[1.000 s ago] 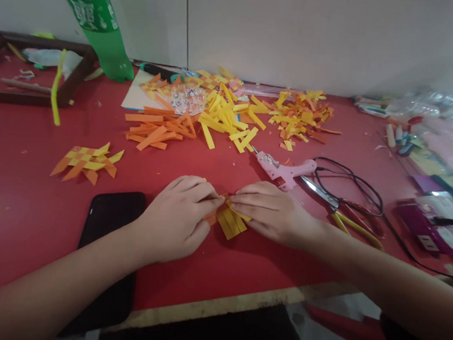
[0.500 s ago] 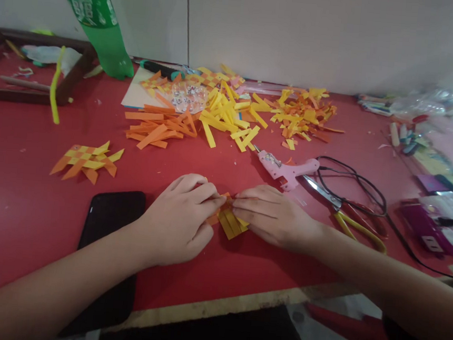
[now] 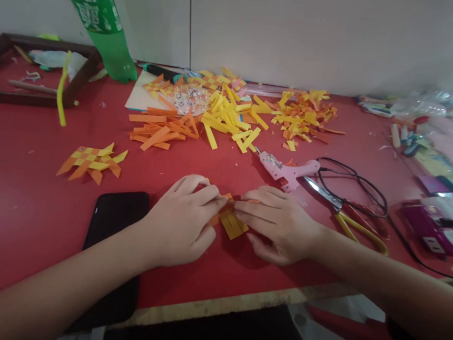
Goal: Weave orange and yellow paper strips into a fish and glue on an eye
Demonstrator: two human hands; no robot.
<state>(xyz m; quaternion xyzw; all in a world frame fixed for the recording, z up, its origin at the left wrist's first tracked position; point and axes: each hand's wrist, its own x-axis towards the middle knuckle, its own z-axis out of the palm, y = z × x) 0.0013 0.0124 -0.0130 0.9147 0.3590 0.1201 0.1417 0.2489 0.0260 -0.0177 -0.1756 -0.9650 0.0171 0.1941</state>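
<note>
Paper piece [image 3: 232,226]: one, mid-frame | curled left hand [image 3: 184,222], half-open right hand [image 3: 279,225] touched it, grip unclear | phone [image 3: 116,214]: one, lower left

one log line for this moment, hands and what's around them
left hand: on yellow-orange paper piece | right hand: on same piece | nearby: pink glue gun, scissors, black phone

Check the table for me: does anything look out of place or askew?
Mostly craft clutter, but two oddities: the black cord of the pink glue gun crosses the scissors, an awkward tangle; and a curved yellow strip lies across the dark frame, apart from the yellow pile.
</note>
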